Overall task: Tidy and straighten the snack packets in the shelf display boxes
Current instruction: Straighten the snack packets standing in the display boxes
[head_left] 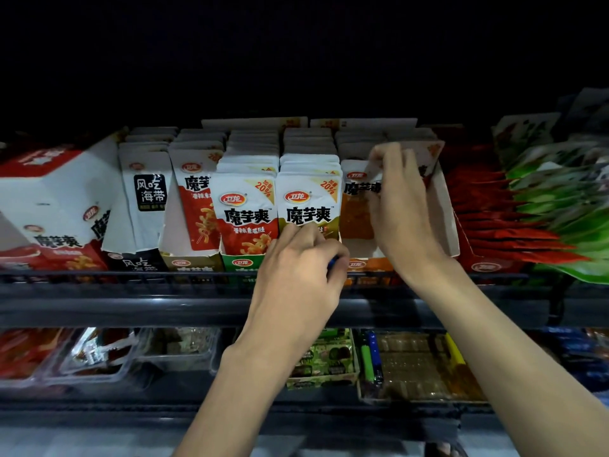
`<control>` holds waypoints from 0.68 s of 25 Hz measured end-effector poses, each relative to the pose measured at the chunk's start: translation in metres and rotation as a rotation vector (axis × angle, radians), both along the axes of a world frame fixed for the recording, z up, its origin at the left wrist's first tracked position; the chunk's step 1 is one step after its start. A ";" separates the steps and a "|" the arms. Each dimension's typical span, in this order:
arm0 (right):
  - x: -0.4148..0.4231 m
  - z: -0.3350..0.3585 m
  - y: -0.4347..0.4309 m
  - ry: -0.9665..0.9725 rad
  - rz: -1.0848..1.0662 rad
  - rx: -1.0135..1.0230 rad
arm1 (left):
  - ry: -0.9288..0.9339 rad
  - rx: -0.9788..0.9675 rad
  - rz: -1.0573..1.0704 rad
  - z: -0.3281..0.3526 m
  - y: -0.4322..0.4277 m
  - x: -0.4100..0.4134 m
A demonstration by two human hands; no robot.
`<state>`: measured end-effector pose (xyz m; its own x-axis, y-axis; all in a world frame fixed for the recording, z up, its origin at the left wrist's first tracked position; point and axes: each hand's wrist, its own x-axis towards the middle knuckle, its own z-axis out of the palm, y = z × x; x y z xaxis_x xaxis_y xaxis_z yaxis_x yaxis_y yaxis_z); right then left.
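Note:
Several open display boxes of white snack packets stand in a row on the upper shelf. My left hand (300, 258) rests on the lower front of the olive-banded packet (309, 206), fingers curled against the front lip of its box; something small and blue shows under the fingers. My right hand (400, 206) reaches into the orange box (445, 212) and pinches the top of an orange packet (357, 209), with another packet (428, 153) tilted behind the fingers. Left of these stand a red-banded packet (245, 212) and its green box (240, 262).
A black wire rail (131, 275) runs along the shelf's front edge. A black-labelled packet row (148, 192) and a tipped red-and-white box (49, 206) sit at the left. Red and green packets (527, 222) fan out at the right. Trays of snacks fill the lower shelf (412, 367).

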<state>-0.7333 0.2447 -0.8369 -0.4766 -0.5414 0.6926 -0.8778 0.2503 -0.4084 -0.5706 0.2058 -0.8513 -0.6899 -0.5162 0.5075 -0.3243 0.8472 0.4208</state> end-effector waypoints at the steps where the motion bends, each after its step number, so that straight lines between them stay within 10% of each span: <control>1: 0.000 -0.001 0.000 0.029 -0.019 0.022 | -0.005 0.000 -0.003 0.000 0.000 0.000; 17: 0.007 -0.005 -0.002 0.350 -0.197 0.225 | -0.006 0.033 -0.023 0.001 -0.001 0.002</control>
